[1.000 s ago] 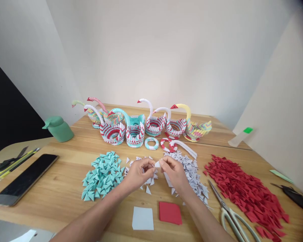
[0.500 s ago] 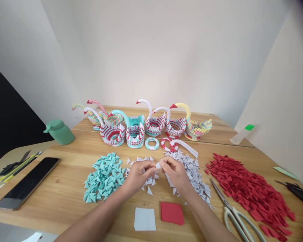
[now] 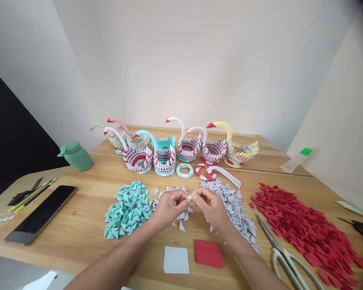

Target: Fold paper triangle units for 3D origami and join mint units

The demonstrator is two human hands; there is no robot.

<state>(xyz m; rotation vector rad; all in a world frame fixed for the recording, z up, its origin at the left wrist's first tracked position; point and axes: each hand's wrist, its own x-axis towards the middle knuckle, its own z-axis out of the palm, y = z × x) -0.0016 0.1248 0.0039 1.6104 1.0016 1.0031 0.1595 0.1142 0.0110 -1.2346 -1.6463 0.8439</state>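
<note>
Between my two hands, over the middle of the table, is a small white folded paper piece (image 3: pixel 190 197). My left hand (image 3: pixel 172 205) pinches it from the left with thumb and forefinger. From the right, the fingertips of my right hand (image 3: pixel 210 204) close on it too, covering most of it. Below my hands lie loose white paper triangles (image 3: pixel 182 226) in a small heap. A bigger heap of white triangles (image 3: pixel 237 213) spreads under and beside my right wrist. To the left of my left hand is a heap of turquoise triangles (image 3: pixel 128 209).
Several paper swans (image 3: pixel 165 159) stand at the back, with paper rings (image 3: pixel 184 170) in front. White paper (image 3: pixel 176 259) and red paper (image 3: pixel 209 253) lie near me. At right are scissors (image 3: pixel 280 249) and red triangles (image 3: pixel 308 229); at left, a phone (image 3: pixel 40 215) and a green container (image 3: pixel 76 156).
My fingertips have come closer together, and less of the white paper piece shows between them. The whole view has shifted slightly, so the scene sits a little further right.
</note>
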